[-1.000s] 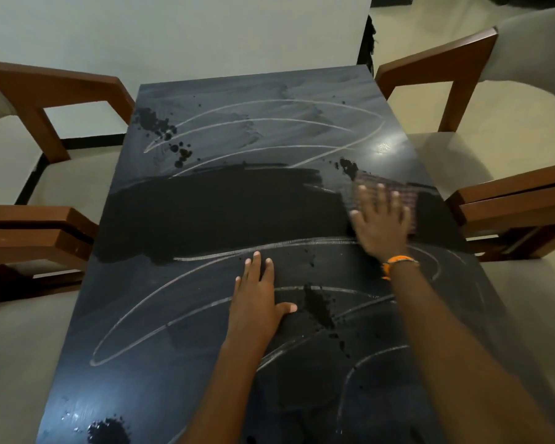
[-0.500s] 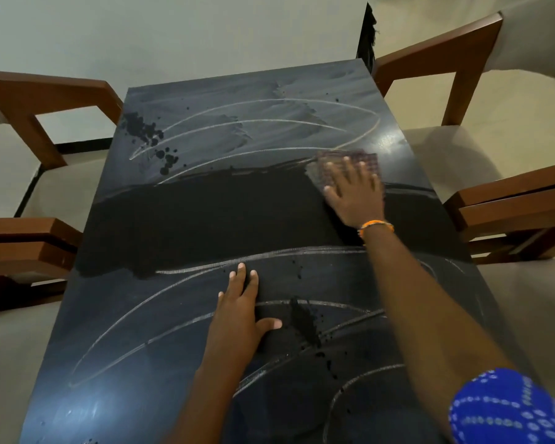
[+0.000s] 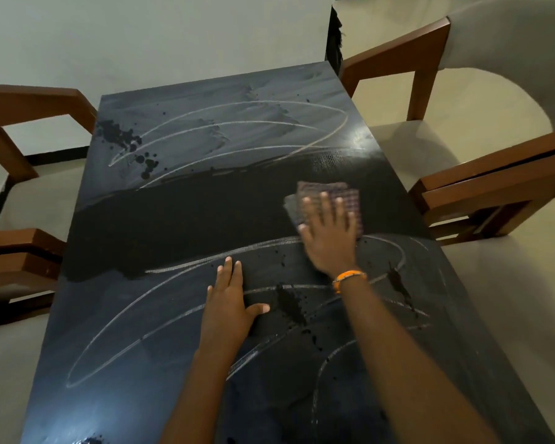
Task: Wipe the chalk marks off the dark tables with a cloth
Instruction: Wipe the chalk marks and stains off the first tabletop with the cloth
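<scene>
A dark table [image 3: 180, 225] carries white chalk curves at its far end [image 3: 225, 123] and its near half [image 3: 135, 315]; a wiped, darker band crosses the middle. My right hand [image 3: 329, 233], with an orange wristband, presses flat with spread fingers on a folded checkered cloth [image 3: 340, 193] at the right side of the wiped band. My left hand [image 3: 229, 299] rests flat on the table near the middle, fingers straight, holding nothing. Wet dark splatters dot the surface [image 3: 289, 304].
Wooden-armed chairs with pale seats stand on both sides: two at the left [image 3: 23, 251], two at the right [image 3: 481, 184]. A pale wall and floor lie beyond the table's far end.
My right hand with the cloth swept up and left half a second ago, then came back down and right along the wiped band. The left hand stayed flat in place.
</scene>
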Demonstrator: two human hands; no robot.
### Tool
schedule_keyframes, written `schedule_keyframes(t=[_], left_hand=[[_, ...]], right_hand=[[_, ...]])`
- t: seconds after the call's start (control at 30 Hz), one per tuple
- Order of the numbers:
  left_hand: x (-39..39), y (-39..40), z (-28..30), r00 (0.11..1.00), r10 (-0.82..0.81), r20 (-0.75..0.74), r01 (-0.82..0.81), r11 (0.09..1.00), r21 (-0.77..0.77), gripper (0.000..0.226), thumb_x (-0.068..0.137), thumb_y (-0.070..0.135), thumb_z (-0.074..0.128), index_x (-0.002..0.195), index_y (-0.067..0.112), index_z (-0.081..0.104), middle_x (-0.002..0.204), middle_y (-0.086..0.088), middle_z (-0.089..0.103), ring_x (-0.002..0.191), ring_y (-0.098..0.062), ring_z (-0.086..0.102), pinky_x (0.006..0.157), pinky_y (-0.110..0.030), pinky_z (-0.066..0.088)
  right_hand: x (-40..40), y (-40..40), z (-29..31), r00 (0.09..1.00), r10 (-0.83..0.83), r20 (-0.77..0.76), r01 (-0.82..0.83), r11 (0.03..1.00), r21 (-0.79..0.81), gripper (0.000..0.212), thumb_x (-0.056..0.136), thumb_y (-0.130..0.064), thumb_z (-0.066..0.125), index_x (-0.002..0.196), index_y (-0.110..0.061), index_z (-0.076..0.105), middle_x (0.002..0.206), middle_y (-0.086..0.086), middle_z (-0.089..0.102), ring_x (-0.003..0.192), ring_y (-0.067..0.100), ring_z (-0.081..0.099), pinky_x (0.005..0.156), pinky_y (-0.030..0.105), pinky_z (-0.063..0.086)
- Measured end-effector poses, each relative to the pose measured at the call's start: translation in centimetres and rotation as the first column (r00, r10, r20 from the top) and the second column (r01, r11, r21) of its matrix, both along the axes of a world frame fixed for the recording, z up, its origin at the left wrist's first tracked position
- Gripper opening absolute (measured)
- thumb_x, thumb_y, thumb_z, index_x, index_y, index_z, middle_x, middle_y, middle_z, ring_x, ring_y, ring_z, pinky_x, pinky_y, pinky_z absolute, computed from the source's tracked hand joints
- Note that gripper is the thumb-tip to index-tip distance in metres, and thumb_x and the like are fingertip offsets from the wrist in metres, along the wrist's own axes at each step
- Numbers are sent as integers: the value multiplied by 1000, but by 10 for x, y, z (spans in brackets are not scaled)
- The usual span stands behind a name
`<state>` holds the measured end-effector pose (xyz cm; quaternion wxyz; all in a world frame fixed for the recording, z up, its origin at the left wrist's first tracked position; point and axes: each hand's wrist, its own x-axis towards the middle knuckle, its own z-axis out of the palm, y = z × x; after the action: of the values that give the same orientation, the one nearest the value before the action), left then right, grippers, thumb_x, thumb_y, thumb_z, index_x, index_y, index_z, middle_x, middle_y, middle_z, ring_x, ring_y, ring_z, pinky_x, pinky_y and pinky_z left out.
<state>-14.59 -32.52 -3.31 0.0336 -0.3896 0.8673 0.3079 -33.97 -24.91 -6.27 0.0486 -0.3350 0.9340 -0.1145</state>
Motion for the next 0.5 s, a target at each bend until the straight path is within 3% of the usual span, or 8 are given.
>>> schedule_keyframes(t=[0.1, 0.2, 0.33, 0.5], left_hand=[[8, 15, 3, 996, 83, -12, -83, 996, -5, 97, 82, 34, 66, 148, 10, -1, 159, -6, 0, 146, -22, 1, 117, -45, 8], [18, 37, 4, 994, 89, 58, -87, 996, -36, 99, 83, 38, 65, 148, 8, -4, 159, -7, -3, 146, -23, -4, 117, -44, 5], [23, 50, 1, 993, 27, 116, -23, 999, -31, 100, 82, 42, 64, 148, 8, -3, 158, -6, -8, 146, -23, -9, 117, -44, 2], [20, 56, 4, 989, 26, 144, -28, 1000, 13, 102, 80, 38, 68, 148, 7, -2, 158, -5, -11, 146, -22, -9, 117, -44, 6]], right_hand=[[61, -25, -1, 963, 267, 31, -267, 964, -4, 59, 96, -43, 31, 149, -33, 7, 160, 3, -2, 147, 29, -4, 116, 46, -3], [74, -16, -2, 917, 397, 31, -397, 918, -23, 57, 96, -42, 35, 148, -35, 14, 160, 0, 4, 148, 26, -1, 117, 43, -2], [42, 31, -2, 953, 304, -1, -304, 952, -47, 56, 95, -42, 36, 147, -37, 17, 160, -2, 10, 148, 24, 4, 116, 41, 2], [-24, 118, -2, 999, 44, -8, -44, 999, -31, 56, 97, -41, 34, 148, -34, 14, 160, 2, 9, 147, 28, 7, 116, 49, 8]])
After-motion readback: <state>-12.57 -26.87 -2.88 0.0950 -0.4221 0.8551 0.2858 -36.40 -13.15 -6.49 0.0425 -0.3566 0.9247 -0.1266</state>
